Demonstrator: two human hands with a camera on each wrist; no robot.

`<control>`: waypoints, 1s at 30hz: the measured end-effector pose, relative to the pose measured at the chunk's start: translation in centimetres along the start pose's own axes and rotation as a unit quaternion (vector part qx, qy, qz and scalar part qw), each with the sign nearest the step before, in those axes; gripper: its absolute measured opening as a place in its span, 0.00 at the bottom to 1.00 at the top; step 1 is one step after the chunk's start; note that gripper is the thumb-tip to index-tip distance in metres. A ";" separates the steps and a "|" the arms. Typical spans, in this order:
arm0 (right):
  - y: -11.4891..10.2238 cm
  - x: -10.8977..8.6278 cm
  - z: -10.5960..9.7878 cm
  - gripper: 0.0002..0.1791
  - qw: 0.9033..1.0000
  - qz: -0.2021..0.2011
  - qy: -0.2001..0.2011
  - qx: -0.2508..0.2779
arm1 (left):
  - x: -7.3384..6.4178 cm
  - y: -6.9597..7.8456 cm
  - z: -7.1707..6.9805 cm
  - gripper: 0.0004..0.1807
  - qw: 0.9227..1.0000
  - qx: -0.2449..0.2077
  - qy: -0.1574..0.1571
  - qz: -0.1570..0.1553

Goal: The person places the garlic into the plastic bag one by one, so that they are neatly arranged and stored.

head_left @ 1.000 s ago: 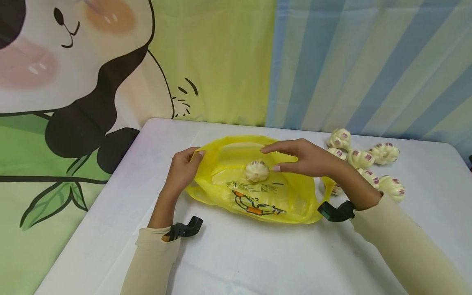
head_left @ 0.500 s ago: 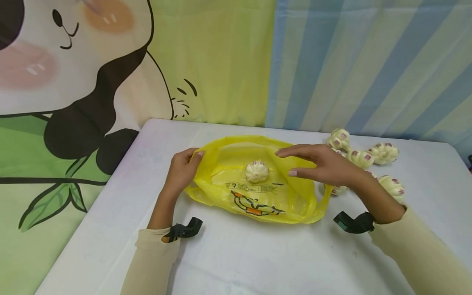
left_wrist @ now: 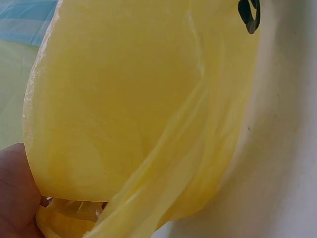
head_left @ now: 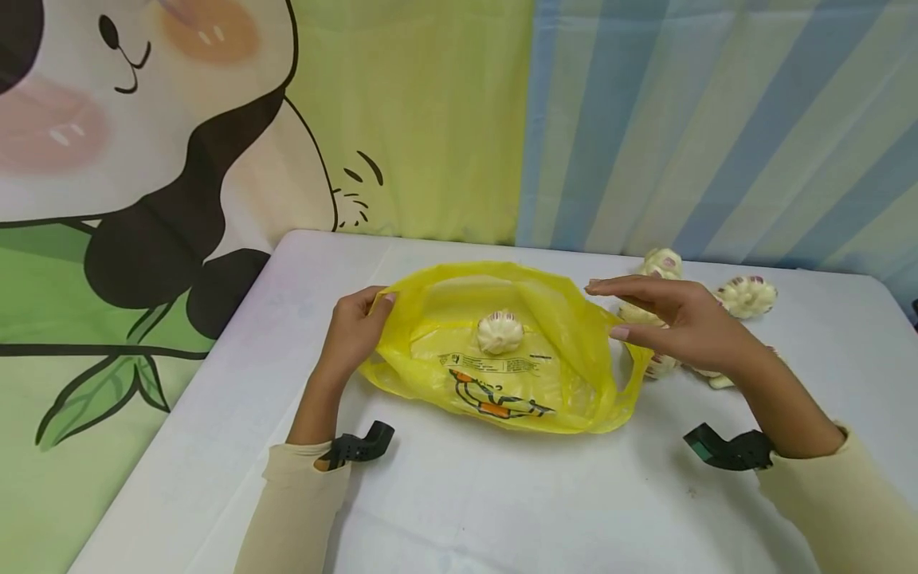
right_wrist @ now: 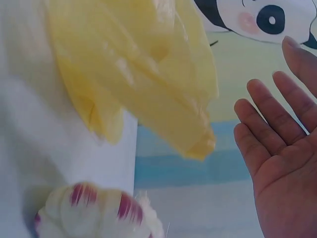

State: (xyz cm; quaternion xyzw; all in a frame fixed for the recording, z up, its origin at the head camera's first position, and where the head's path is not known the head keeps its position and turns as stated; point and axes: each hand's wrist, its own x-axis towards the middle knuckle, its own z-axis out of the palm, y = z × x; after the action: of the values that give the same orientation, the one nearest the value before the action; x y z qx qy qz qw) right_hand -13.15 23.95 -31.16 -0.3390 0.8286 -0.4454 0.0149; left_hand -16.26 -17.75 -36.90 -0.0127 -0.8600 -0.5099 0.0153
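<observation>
A yellow plastic bag (head_left: 574,399) lies on the table with its mouth spread wide. Inside it sits one garlic bulb (head_left: 500,332), pale with purple marks. My left hand (head_left: 358,327) pinches the bag's left rim between thumb and fingers; the left wrist view is mostly filled by the yellow film (left_wrist: 124,99). My right hand (head_left: 688,323) hovers just past the bag's right rim with nothing in it. The right wrist view shows its palm (right_wrist: 282,183) facing the camera, fingers extended. Below this hand are several more garlic bulbs, partly hidden by it.
On the white table (head_left: 502,494), the loose garlic group includes one bulb (head_left: 748,296) to the right and another (head_left: 661,264) at the back. A panda-printed curtain (head_left: 430,119) hangs behind the table's far edge.
My right hand has moved from above the bag's mouth to the right, over the garlic pile. The left hand and the bulb in the bag have stayed in place.
</observation>
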 end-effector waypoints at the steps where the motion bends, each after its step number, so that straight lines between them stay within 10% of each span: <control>1: 0.2 -0.3 -0.2 0.29 1.000 -0.001 0.007 0.002 | 0.0 0.0 0.0 0.21 1.000 0.000 0.000 0.000; 30: 3.9 -7.1 1.1 0.29 0.985 0.096 0.142 0.007 | 0.3 -0.3 0.1 0.22 1.000 0.007 0.000 0.003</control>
State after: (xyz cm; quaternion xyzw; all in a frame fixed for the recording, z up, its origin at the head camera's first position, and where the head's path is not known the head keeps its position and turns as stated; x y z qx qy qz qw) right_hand -9.41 28.70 -36.69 -0.1912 0.8478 -0.4912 -0.0584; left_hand -16.55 -17.78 -37.19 -0.0154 -0.8633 -0.5041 0.0167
